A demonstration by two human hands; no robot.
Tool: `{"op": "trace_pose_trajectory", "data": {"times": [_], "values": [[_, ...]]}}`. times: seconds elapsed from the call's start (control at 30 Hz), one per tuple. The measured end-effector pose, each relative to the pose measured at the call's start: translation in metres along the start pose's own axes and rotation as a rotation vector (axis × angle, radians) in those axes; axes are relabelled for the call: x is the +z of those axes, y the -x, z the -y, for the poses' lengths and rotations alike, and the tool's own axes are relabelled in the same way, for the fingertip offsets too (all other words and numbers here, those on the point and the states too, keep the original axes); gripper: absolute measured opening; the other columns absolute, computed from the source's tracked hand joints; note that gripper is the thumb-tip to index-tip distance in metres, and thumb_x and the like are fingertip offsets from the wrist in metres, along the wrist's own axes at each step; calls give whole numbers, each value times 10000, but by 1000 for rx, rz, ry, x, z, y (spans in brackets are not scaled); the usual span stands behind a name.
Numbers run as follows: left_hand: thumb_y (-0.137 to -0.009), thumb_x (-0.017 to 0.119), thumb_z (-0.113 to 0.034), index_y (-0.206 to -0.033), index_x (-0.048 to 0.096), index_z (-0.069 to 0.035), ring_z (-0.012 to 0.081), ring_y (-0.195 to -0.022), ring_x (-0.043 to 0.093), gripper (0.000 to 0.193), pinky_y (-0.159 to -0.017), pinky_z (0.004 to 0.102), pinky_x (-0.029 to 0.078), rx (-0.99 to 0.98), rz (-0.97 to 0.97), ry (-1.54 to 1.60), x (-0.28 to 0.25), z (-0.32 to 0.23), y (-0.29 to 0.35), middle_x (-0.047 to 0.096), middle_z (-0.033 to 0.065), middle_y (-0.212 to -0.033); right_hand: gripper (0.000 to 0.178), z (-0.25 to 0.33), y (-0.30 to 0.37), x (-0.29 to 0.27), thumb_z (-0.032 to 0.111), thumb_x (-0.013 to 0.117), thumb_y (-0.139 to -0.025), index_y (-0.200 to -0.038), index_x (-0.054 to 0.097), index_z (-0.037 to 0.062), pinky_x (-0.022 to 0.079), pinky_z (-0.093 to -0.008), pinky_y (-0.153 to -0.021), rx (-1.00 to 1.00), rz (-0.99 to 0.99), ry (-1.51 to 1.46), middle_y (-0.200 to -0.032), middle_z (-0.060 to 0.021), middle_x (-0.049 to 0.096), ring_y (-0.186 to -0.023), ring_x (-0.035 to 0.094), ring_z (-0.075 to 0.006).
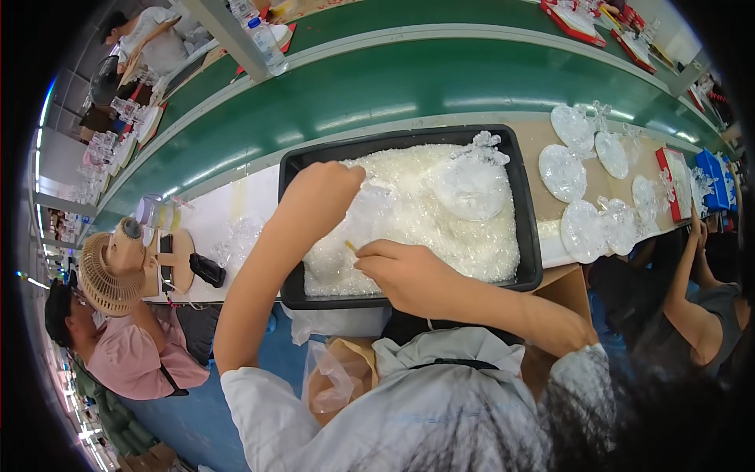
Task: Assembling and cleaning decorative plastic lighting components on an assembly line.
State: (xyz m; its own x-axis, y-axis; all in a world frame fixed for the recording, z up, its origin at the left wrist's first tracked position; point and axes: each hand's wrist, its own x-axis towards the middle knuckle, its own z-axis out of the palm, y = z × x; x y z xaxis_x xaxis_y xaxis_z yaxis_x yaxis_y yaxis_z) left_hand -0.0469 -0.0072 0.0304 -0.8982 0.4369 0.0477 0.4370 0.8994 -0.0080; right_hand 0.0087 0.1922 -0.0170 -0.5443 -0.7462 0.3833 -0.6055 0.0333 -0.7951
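Observation:
A black rectangular tray (527,236) full of glittering white granules (440,244) stands in front of me. My left hand (326,197) is closed above the tray's left part, gripping the top of a clear round disc piece (370,211) whose lower part hangs over the granules. Its fingertips are partly hidden. Close by on the right, my right hand (401,271) pinches a thin yellowish stick (351,247), its tip pointing at the disc. Another frosted disc piece (470,189) with a knobbly clear figure at its top lies on the granules at the tray's right.
Several clear disc pieces (563,173) lie on the board to the right, beside a red tray (672,185) and blue bin (714,181). A green conveyor belt (377,82) runs behind. At left are a fan (114,271) and a black pouch (207,270). Co-workers sit on both sides.

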Motion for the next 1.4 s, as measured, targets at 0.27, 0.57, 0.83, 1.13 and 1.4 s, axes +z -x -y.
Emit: {"op": "trace_pose_trajectory", "data": {"times": [0.27,0.57,0.83,1.13,1.4], "values": [[-848,663,-42,-834,625,6,408,-813,652,63,-701,481,509,106,117,6,-5,10,-17,649,203,-761,201,3,-16,36,40,613,-882,-1072,651,-13,560,-410,-758,11,60,192,-1153,-182,637,-939,670,-357],[-874,693,-261,-845,677,-11,382,-755,701,252,-643,436,559,-122,-205,-42,-33,-26,-10,691,177,-777,106,44,35,-79,-34,629,-876,-974,667,-33,552,-347,-745,174,-157,39,-975,-167,691,-858,693,-324],[-907,585,-166,-709,688,7,409,-710,692,282,-649,475,561,-198,-3,-37,-6,-31,-19,685,214,-727,134,3,22,-80,-30,621,-892,-1015,674,-37,546,-384,-788,149,-311,269,-1043,-191,676,-938,674,-370],[-900,599,-125,-790,673,58,465,-721,621,226,-692,501,505,-153,111,188,-33,-21,-29,622,284,-728,182,-59,-26,-68,4,581,-913,-1049,666,-81,534,-444,-865,190,-289,387,-1110,-240,668,-990,652,-417],[-922,605,-169,-727,652,63,464,-700,654,307,-681,506,553,-227,37,181,-21,-34,-21,632,286,-703,211,-45,-19,-74,-17,576,-901,-1088,665,-60,534,-445,-823,106,-355,180,-1052,-242,681,-941,656,-424]]}}
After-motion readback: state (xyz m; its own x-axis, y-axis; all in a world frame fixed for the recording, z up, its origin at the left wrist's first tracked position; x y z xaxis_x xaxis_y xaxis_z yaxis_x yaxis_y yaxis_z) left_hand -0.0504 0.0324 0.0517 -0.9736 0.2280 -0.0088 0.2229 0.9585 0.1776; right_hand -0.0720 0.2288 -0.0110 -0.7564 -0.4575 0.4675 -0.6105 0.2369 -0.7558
